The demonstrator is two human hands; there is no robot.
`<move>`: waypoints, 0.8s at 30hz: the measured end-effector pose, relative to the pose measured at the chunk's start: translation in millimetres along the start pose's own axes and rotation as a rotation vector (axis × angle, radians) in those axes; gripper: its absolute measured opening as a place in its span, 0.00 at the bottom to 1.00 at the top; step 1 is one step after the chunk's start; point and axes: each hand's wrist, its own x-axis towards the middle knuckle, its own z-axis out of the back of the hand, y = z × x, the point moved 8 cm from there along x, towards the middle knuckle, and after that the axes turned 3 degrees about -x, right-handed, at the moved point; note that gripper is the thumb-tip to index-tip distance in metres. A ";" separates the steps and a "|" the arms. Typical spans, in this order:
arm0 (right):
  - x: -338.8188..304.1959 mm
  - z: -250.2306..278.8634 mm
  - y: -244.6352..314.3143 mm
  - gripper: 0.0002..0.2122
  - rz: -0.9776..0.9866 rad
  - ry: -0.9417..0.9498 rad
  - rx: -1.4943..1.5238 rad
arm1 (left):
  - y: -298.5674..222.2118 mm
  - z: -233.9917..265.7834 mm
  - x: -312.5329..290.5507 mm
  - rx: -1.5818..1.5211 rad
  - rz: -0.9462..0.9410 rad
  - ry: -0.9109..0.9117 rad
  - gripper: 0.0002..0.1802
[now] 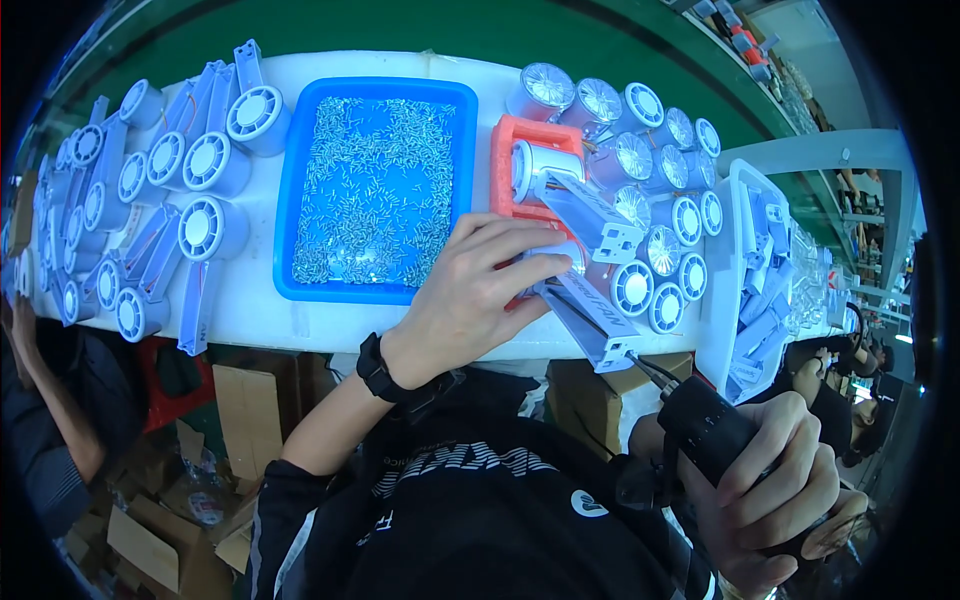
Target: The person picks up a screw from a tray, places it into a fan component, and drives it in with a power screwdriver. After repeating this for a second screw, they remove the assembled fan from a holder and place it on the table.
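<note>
My left hand (470, 280) is closed around the round head of a pale handled appliance housing (592, 322), near the red foam holder (502, 165). Its fingers cover most of that head. The hollow handle slants down to the right, with dark wiring inside. In my right hand (785, 490) is a black electric screwdriver (705, 420), gripped around the body. The bit reaches the handle's lower end; I cannot tell whether it sits on a screw. Just above, a second handled housing (590, 215) rests with its head in the foam holder.
A blue tray (284, 200) of many small screws stands left of my left hand. Several finished-looking handled housings (205, 230) lie farther left. Several round heads (662, 250) stand to the right, beside a white bin (715, 330) of pale parts. Another person's arm (55, 400) is at far left.
</note>
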 end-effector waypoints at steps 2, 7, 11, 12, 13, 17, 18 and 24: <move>2.5 -0.5 1.1 0.11 0.032 0.028 -0.005 | -1.0 -1.4 1.8 -0.009 -0.005 0.002 0.22; 0.6 -2.6 -0.7 0.11 -0.015 0.039 -0.047 | 0.7 1.1 0.3 0.000 0.004 -0.008 0.21; 4.4 -0.7 -1.3 0.13 0.052 0.087 -0.031 | 1.5 0.6 1.2 0.004 0.008 0.005 0.21; 4.4 0.9 -1.8 0.13 0.090 0.089 0.012 | 2.5 2.3 -0.9 0.015 0.009 0.004 0.21; 7.3 3.9 3.6 0.13 0.135 0.072 0.025 | 2.2 0.9 0.7 0.014 0.010 0.023 0.22; 10.2 34.8 37.4 0.12 0.347 -0.203 -0.011 | -1.8 6.9 4.2 0.006 0.043 0.076 0.26; 8.9 43.6 45.3 0.12 0.383 -0.262 -0.031 | -3.3 11.6 5.1 -0.011 0.076 0.093 0.28; 6.0 68.1 75.9 0.11 0.469 -0.355 -0.126 | 5.1 70.1 -12.8 0.308 0.331 0.166 0.31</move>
